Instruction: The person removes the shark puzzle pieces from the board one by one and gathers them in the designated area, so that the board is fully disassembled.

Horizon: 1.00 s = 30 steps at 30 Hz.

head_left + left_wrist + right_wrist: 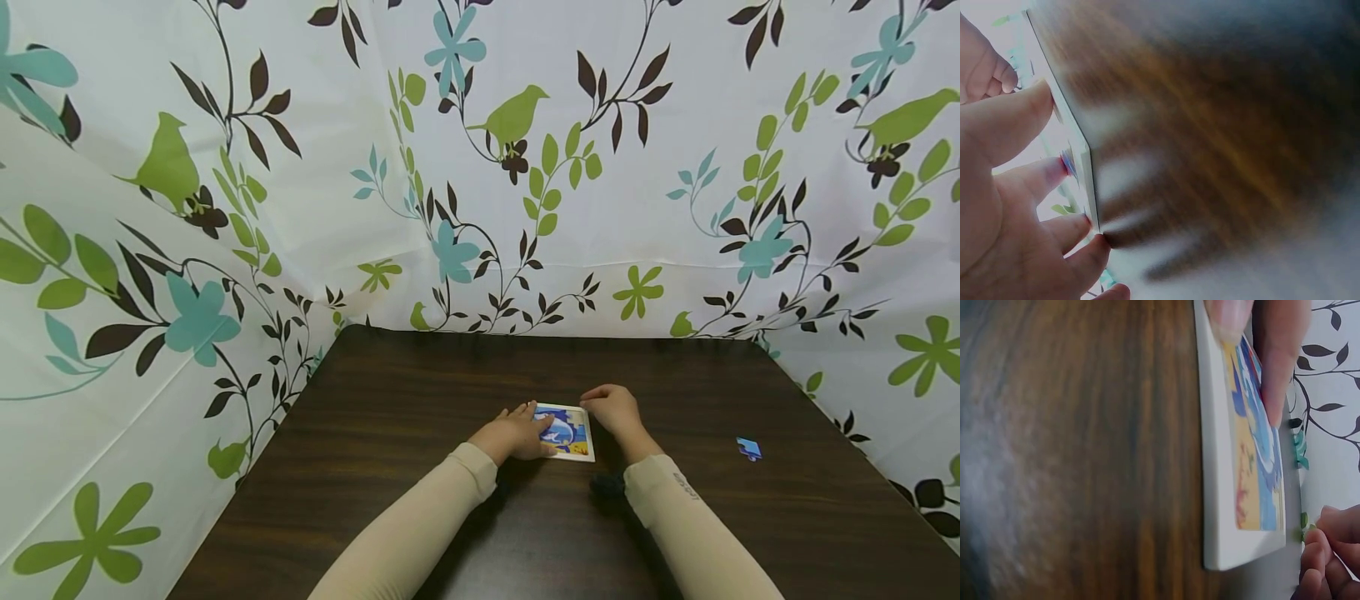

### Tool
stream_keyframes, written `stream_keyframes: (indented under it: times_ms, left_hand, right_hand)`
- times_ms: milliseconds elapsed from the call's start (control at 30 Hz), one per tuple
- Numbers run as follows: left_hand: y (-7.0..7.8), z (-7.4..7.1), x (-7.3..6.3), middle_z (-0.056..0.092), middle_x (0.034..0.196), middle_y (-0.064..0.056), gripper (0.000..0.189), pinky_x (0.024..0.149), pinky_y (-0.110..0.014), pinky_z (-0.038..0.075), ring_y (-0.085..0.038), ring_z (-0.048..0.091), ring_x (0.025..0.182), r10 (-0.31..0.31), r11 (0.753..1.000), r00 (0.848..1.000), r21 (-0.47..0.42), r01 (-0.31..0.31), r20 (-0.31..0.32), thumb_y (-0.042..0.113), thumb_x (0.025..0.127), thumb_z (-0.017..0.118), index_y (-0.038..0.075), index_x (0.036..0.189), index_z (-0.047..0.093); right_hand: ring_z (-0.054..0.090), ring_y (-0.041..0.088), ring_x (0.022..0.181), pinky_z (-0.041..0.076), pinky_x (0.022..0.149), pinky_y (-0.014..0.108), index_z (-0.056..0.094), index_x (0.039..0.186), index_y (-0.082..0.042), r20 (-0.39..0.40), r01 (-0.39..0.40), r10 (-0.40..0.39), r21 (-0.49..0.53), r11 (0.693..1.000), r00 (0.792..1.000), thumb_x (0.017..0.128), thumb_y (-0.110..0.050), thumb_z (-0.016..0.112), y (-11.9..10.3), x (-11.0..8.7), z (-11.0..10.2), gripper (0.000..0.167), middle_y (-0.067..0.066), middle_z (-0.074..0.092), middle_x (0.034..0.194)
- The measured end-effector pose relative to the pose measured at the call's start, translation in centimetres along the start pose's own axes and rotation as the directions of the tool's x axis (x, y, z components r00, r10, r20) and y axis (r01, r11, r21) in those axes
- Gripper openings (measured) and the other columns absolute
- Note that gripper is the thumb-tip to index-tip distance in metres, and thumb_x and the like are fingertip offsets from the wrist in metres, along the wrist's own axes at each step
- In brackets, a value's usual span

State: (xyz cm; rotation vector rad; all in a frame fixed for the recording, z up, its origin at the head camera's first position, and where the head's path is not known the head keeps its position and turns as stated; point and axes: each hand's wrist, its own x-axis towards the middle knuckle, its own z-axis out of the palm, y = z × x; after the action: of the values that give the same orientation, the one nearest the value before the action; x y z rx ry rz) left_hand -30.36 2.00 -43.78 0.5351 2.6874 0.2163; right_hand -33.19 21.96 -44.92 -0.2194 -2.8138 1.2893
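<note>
A white-framed picture puzzle (570, 433) with a blue and yellow sea scene lies on the dark table. My left hand (517, 435) rests across its left side with fingers spread; in the right wrist view, its thumb and a finger touch the puzzle (1244, 550). By the far right corner, my right hand (615, 414) has its fingers curled, thumb and forefinger tips close together. The right wrist view also shows this right hand (1332, 550) pinched; whether something small sits between the tips cannot be made out. A loose blue puzzle piece (748, 448) lies farther right.
The brown wood-grain table (420, 383) is bordered at the back and sides by a white curtain (322, 167) printed with birds, leaves and flowers. A dark wrist device (607, 486) shows beneath the right sleeve.
</note>
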Motion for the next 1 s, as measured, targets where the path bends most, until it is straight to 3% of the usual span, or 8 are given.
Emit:
stream_keyframes:
  times_ms: [633,1000]
  left_hand:
    - [-0.2,0.0,0.0,0.010,0.168,-0.002,0.068,0.126,-0.045,0.011,-0.021,0.011,0.155,0.025,0.999,1.000,-0.024,-0.024,0.012,0.057,0.097,0.051,0.038,0.157,0.026]
    - [-0.2,0.0,0.1,0.011,0.168,-0.002,0.068,0.126,-0.044,0.012,-0.021,0.011,0.155,0.022,0.999,1.000,-0.030,-0.022,0.008,0.058,0.096,0.052,0.038,0.156,0.027]
  right_hand:
    - [0.063,0.027,0.087,0.054,0.070,0.036,0.075,0.099,-0.001,0.059,0.005,-0.004,-0.026,1.000,0.998,0.089,-0.015,0.068,-1.2,-0.4,1.6,0.019,0.019,0.070,0.106]
    - [0.063,0.032,0.098,0.054,0.084,0.048,0.074,0.103,0.000,0.080,0.000,0.006,-0.068,0.998,0.997,0.085,-0.014,0.074,-1.5,-0.9,2.1,0.023,0.020,0.069,0.111]
